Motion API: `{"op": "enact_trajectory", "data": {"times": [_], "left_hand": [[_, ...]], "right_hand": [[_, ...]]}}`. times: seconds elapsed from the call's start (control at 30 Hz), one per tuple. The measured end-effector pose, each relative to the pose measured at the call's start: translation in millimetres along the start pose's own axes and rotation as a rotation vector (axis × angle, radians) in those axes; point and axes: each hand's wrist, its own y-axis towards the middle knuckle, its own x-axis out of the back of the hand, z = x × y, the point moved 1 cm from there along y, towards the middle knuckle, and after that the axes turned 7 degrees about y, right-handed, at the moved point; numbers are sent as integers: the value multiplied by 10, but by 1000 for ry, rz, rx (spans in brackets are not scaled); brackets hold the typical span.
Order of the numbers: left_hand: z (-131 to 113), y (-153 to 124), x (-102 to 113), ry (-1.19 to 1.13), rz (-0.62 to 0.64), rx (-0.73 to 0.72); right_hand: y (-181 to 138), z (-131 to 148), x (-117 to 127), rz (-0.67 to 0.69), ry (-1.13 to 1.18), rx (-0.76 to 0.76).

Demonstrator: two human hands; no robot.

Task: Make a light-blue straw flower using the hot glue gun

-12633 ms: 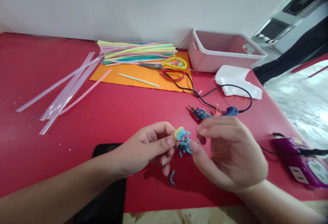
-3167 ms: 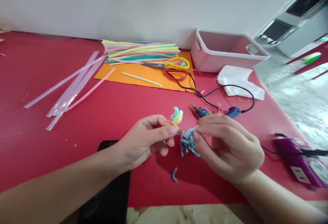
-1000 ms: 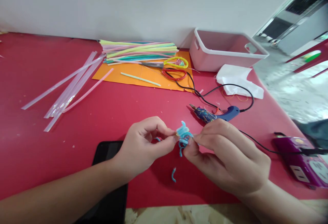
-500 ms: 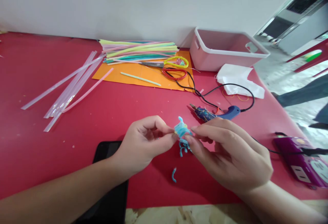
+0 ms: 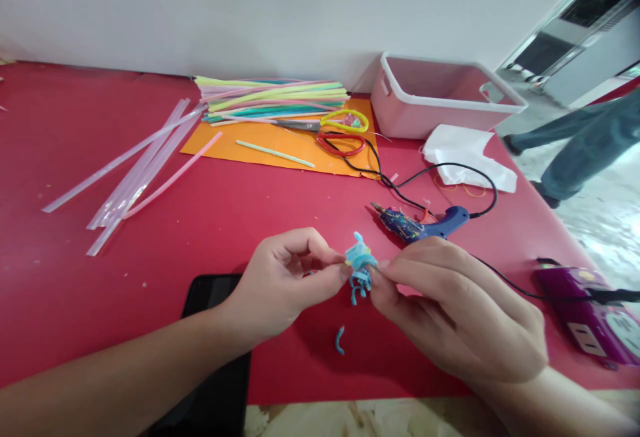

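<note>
Just above the red table, my left hand and my right hand pinch a small blue curled-straw piece between their fingertips. Thumb and forefinger of each hand press on it from either side. Blue curls hang below it. One loose blue curl lies on the table under the hands. A blue glue gun with a black cord lies just beyond my right hand.
A black phone lies under my left forearm. Clear sticks, coloured straws, scissors on orange paper, a white tub, white tissue and a purple power strip surround the hands. A person's legs pass at right.
The two hands have stayed pinched together on the blue piece, my right fingers shifting slightly on it. A person's legs have moved further into view at the right.
</note>
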Motion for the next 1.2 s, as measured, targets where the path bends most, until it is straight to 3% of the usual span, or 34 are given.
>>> {"op": "enact_trajectory", "data": {"times": [0.8,1.2], "left_hand": [[6,-8,23,47,-1,19],[66,41,129,-129,-200,124]], "right_hand": [[26,14,-11,-33,-15,-50],[-57,-102,-36,-85,-143,-196]]}}
